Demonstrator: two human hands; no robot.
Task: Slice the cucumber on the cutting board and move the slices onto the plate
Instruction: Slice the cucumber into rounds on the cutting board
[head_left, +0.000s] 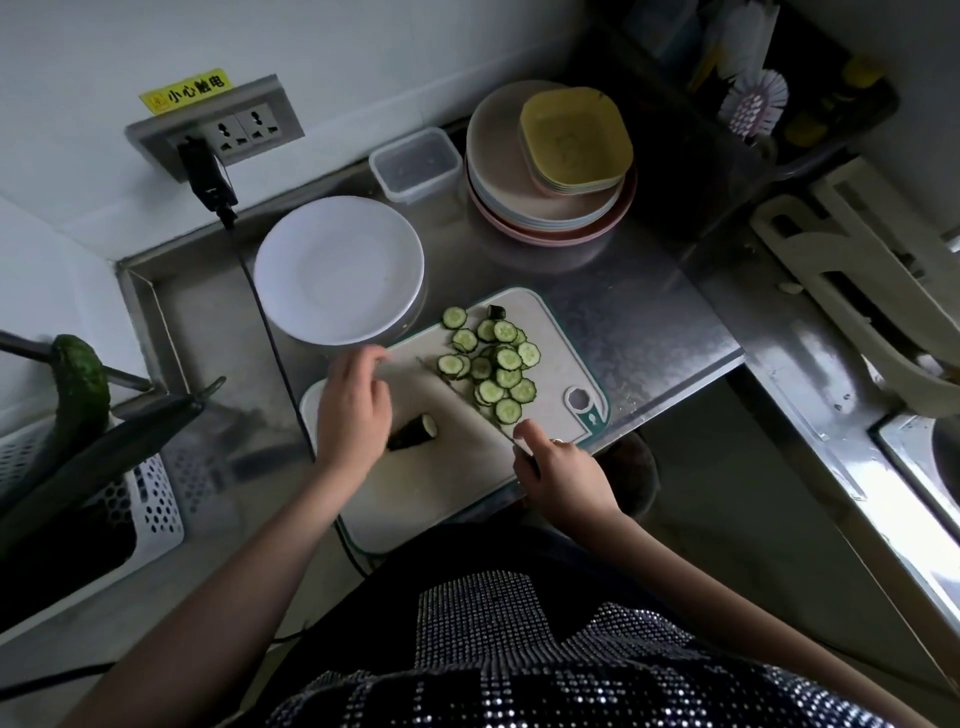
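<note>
Slicing status: nearly done by the look of it, with a heap of rounds on the cutting board (415, 499) and none on the plate yet.
Right hand (563, 475): at the board's near right corner, fingers curled round the handle of a knife (467, 397), forefinger laid along the top; the thin blade runs out across the board toward the slices.
Left hand (353, 410): over the board's left half, fingers loosely spread and holding nothing, palm just above the cucumber stub (415, 432).
Cucumber stub: short dark butt lying on the board's middle, cut face toward the slices.
Slices (493, 364): overlapping pile on the board's far right part, one end piece (497, 312) at the far edge.
Handling: the rounds look thin, wet and light (likely to cling to blade and fingers), soft enough to snap if pinched hard; I'd scoop them from beneath on the flat of the knife, free hand as a stop.
Plate (337, 270): white, nothing in it, touching or just overlapping the board's far left corner on the counter (649, 312).
Basket (140, 499): white perforated, left of the board, holding a whole cucumber (80, 389) and a long dark vegetable.
Plastic box (415, 163): clear, lidded, beyond the plate; contents not discernible.
Dish stack (545, 197): beyond the board, pale plates with yellow square bowls nested on top.
</note>
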